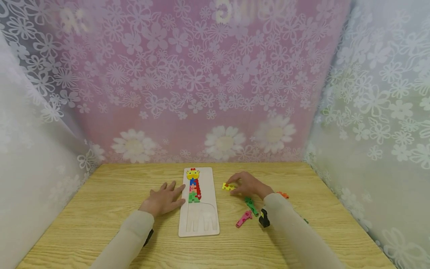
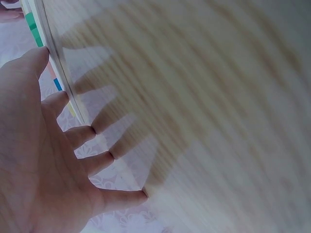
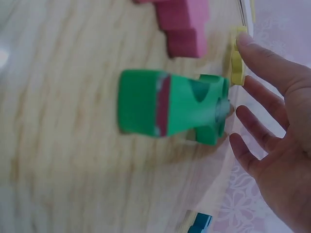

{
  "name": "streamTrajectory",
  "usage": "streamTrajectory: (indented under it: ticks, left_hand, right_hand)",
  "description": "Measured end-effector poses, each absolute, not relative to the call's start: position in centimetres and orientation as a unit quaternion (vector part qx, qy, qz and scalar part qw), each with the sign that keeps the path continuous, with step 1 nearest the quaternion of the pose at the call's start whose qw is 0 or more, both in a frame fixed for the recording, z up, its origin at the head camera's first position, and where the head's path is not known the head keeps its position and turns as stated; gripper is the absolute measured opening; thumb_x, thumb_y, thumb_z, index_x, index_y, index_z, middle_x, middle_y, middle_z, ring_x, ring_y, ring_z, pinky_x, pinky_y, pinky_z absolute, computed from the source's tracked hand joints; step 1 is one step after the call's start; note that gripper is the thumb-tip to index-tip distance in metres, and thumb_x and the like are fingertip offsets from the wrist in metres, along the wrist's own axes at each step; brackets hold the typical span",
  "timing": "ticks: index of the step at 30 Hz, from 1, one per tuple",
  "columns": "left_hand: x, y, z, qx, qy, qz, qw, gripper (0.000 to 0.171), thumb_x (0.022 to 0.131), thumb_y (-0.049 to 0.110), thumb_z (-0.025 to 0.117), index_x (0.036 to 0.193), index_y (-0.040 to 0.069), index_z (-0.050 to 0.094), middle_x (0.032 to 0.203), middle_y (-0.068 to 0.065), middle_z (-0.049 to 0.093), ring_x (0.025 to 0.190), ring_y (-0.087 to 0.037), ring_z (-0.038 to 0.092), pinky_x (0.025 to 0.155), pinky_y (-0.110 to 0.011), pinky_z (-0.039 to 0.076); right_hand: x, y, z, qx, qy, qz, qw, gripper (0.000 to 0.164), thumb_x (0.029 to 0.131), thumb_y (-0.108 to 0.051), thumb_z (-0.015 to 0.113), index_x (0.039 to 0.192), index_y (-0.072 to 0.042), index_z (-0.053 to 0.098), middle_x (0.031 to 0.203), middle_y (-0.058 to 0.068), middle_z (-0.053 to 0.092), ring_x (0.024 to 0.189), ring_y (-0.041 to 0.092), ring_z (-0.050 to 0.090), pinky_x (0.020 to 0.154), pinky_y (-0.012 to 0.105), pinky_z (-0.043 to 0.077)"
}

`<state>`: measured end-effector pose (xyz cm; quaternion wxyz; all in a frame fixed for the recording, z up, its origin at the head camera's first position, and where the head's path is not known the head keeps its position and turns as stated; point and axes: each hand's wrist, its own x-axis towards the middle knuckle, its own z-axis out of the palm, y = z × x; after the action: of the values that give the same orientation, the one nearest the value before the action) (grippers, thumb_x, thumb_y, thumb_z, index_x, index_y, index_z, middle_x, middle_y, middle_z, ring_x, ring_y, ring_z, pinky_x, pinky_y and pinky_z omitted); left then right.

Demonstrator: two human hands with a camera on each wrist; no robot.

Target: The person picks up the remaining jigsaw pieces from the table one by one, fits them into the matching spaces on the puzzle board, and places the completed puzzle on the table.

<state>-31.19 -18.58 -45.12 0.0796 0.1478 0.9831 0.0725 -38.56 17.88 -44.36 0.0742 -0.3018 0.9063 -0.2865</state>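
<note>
Wood-grain table [image 1: 114, 194], floral curtains [image 1: 215, 86] on 3 sides — left hand [image 1: 164, 200] spread wide, right hand [image 1: 248, 184] pinching a yellow piece [image 1: 225, 186].

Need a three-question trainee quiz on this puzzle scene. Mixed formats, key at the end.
1. Multiple choice: which hand touches the yellow piece beside the board? A) left B) right
2. True or false: the left hand is clenched in a fist.
3. Fill in: seen from the person, the giraffe head lies at the board's ____ end (near/far).

Key:
1. B, the right hand
2. False; its fingers are spread
3. far
</note>
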Motion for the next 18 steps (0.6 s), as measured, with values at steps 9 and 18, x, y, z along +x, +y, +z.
streamTrajectory:
  ticks: [9, 18]
  left_hand:
    - [-31.22, -18.57, -45.08, 0.146, 0.983, 0.075, 0.081, 0.069, 0.103, 0.062, 0.044, 0.163, 0.029, 0.033, 0.17, -0.017, 0.028, 0.153, -0.053, 0.028, 0.105, -0.088, 0.027]
    - [-31.21, -18.54, -45.09, 0.146, 0.983, 0.076, 0.084, 0.069, 0.103, 0.063, 0.044, 0.163, 0.029, 0.033, 0.171, -0.017, 0.027, 0.153, -0.053, 0.028, 0.106, -0.088, 0.026]
  right_hand:
    - [-39.16, 17.73, -44.9, -0.334, 0.899, -0.279, 0.054, 0.021, 0.09, -0.01, 0.079, 0.111, -0.011, 0.082, 0.122, 0.01, 0.073, 0.121, 0.034, 0.064, 0.106, 0.055, 0.052]
    - [-39.05, 17.44, -44.97, -0.353, 0.895, -0.272, 0.029, 0.017, 0.089, -0.008, 0.08, 0.106, -0.008, 0.083, 0.114, 0.01, 0.076, 0.114, 0.032, 0.068, 0.101, 0.051, 0.057]
